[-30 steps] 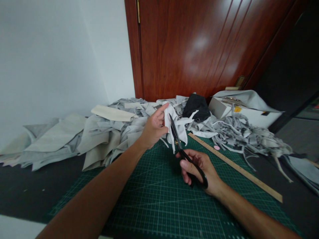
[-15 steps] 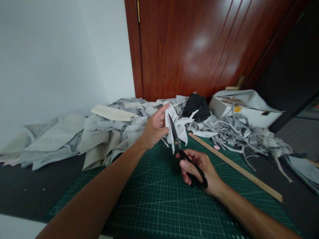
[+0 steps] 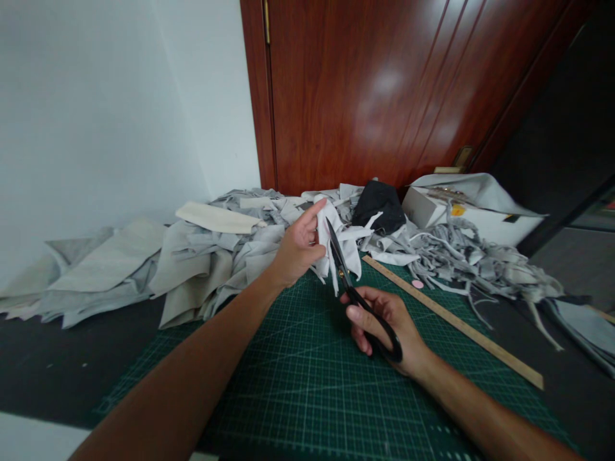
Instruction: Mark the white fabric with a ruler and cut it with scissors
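Note:
My left hand (image 3: 301,251) grips a piece of white fabric (image 3: 352,264) at its left side, the index finger stretched along its upper edge. Strips and narrow ends of the fabric hang down and stick out to the right. In my right hand (image 3: 379,323) is a pair of black-handled scissors (image 3: 340,259), thumb and fingers in the loops. The blades point up and away, lying close against the white fabric and looking nearly closed. Both hands are above a green cutting mat (image 3: 298,378).
A wooden ruler (image 3: 456,323) lies on the mat's right, beside a pink disc (image 3: 418,284). Grey and cream fabric pieces (image 3: 110,262) spread to the left. Tangled grey strips (image 3: 480,256), a black cloth (image 3: 379,208) and a white box (image 3: 504,227) stand at the back right, before a wooden door (image 3: 365,96).
The scissors and my right hand have shifted very slightly to the right. A hanging strip of the white fabric has moved a little with them. My left hand stays in place.

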Demonstrator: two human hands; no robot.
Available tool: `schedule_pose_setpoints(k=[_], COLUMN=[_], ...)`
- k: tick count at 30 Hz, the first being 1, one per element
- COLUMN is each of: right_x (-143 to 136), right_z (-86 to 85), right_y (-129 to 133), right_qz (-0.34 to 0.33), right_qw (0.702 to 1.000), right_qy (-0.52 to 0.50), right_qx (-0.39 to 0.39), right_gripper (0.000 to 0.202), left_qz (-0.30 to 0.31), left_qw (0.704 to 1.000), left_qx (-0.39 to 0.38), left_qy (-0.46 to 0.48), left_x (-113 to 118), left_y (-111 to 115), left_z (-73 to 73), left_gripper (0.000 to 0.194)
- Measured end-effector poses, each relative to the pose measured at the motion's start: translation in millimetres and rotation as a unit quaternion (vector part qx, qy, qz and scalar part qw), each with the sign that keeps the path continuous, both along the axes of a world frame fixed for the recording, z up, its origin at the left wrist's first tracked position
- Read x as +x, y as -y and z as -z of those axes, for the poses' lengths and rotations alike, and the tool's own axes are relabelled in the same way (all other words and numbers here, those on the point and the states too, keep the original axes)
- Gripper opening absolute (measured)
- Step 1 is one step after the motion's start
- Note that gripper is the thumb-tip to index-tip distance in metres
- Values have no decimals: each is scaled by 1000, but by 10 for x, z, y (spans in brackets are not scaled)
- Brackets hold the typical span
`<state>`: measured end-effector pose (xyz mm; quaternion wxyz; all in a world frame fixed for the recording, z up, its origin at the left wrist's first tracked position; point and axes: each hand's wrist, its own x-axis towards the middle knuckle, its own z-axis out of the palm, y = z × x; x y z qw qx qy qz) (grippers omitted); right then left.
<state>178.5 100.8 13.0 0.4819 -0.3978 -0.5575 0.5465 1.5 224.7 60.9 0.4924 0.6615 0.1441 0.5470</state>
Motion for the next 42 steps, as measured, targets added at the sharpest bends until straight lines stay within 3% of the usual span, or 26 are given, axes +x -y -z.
schedule_pose_setpoints(k=[42], right_x=[-28], right_z=[-55], right_y=[20], right_qz=[10], right_qw=[999], right_qy=[37], right_qx=[-3], right_gripper=[50], left_qz=[-4], left_qw=[1000], left_qx=[-22], left_qy=[20], left_x=[1], left_y=[15], left_z=[-27], left_gripper=[97])
